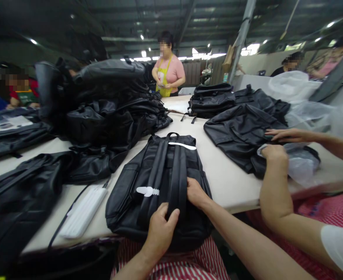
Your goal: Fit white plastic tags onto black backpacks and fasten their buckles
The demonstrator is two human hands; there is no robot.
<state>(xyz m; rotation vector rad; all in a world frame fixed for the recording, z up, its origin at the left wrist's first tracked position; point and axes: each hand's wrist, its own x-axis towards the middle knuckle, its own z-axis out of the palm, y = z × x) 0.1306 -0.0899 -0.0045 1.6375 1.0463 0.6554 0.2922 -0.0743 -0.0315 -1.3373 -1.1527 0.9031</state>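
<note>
Our left hand (159,225) nearest, clamped on the strap (179,175) at the backpack's (124,202) near end; right hand (196,192) pressed on the backpack just right of the strap, grip not discernible; backpack lies straps-up, overhanging the table (224,179) edge toward us. Risk, we judge: a hard pull on the strap could drag the backpack off the edge.

The right hand (196,193) has its fingertips tucked out of sight under the strap (179,171), so its grip cannot be read. The left hand (160,227), pinched on that strap, covers its lower end, and both forearms run off the bottom edge. The near edge of the backpack (124,186) is hidden behind the wrists. A co-worker's hand (274,153) covers part of a plastic bag (301,165); that arm is cut by the right edge. What the white pack (83,212) holds is unclear.
</note>
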